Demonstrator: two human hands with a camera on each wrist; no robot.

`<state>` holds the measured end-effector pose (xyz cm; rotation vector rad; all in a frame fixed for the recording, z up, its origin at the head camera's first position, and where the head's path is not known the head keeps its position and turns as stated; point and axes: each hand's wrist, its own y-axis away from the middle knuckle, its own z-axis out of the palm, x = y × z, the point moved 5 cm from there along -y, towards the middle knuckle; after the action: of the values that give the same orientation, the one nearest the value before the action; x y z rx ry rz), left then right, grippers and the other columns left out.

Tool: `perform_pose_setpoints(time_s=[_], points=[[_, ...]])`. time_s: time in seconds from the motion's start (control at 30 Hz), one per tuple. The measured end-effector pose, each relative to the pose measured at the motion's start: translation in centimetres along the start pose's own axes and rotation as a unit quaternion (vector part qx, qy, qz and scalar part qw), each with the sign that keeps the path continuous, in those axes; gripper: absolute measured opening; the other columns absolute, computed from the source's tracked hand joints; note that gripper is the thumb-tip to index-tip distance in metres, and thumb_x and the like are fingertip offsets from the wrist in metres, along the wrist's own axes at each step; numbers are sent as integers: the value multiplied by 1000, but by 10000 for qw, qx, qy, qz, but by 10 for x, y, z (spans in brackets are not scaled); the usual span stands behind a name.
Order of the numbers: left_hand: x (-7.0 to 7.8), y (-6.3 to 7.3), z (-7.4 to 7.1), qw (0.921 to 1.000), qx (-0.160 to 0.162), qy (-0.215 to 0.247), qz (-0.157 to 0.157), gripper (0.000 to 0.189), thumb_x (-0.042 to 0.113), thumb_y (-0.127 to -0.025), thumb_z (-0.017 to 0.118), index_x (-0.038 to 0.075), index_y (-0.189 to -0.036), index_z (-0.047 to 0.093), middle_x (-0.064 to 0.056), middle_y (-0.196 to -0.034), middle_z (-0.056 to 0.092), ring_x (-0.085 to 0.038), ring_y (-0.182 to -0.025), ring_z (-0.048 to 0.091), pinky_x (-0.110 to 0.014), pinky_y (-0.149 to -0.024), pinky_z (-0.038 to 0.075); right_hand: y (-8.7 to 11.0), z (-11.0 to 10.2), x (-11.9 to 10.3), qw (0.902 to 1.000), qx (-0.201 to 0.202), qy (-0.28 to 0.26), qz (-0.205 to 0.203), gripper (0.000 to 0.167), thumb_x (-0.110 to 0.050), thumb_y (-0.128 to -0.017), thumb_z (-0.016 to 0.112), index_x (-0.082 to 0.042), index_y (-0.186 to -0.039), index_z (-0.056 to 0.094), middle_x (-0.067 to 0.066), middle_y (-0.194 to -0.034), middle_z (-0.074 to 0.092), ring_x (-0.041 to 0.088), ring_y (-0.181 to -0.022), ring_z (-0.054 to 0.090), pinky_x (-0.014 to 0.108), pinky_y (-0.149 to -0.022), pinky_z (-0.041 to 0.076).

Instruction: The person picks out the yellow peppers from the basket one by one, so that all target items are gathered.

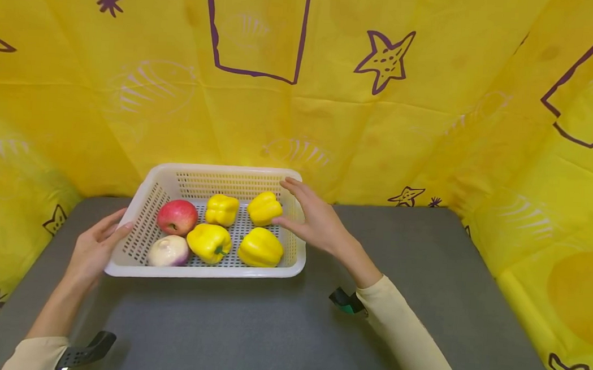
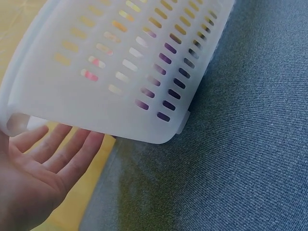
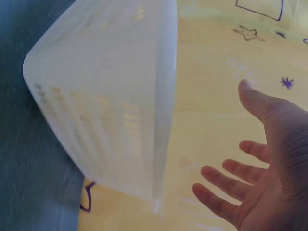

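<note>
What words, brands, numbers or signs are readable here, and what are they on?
None readable.
The yellow cloth carries only drawings, such as starfish.
The white basket, apple, turnip and yellow bell peppers show no labels.
Any marking on the black wrist straps is too small to read.

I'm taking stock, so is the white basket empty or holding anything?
Holding things: in the white basket lie a red apple, a turnip and four yellow bell peppers.

Booth of yellow cloth (image 1: 331, 119), grey table (image 1: 226, 328)

A white slotted basket (image 1: 204, 272) faces upward — red apple (image 1: 177, 217) and turnip (image 1: 168, 251) left, four yellow peppers (image 1: 260, 248) right.
</note>
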<state>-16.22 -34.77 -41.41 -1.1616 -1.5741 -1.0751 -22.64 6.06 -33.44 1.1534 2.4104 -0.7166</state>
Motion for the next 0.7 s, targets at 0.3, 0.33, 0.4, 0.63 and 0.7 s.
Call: perform_pose_setpoints(time_s=[0.3,0.33,0.4,0.63,0.7], points=[[1,1,0,9994,-31,336,73,69,29,-96,64,22,-155,30,31,-95,62,1,-76,67,-26,-57,57,-8,29,-17,9985,-440,244,223,78,-51,-86,71,-14,-148,41,6,-152,40,25,-131,49,46,-98,48],[1,1,0,9994,-24,334,99,69,29,-96,65,23,-155,30,31,-96,62,1,-76,67,-27,-57,57,-10,34,-19,9979,-530,289,222,78,-51,-86,71,-13,-148,41,6,-151,41,24,-130,49,44,-99,48],[1,1,0,9993,-25,352,141,68,29,-96,65,25,-155,31,31,-97,62,1,-76,67,-27,-57,57,-12,42,-23,9967,-710,335,196,78,-51,-86,71,-12,-147,42,8,-149,43,24,-127,51,42,-98,49],[2,2,1,9990,-21,402,191,64,27,-97,63,23,-153,35,30,-98,63,1,-77,67,-25,-57,57,-21,69,-31,9871,-1382,671,459,80,-53,-85,70,-10,-147,43,8,-147,45,23,-126,53,37,-101,46],[2,2,0,9992,1,352,173,62,27,-97,62,24,-153,36,30,-98,63,1,-77,67,-25,-58,57,-22,74,-33,9839,-1513,799,525,81,-54,-85,70,-9,-147,44,10,-148,45,24,-126,52,37,-101,46]])
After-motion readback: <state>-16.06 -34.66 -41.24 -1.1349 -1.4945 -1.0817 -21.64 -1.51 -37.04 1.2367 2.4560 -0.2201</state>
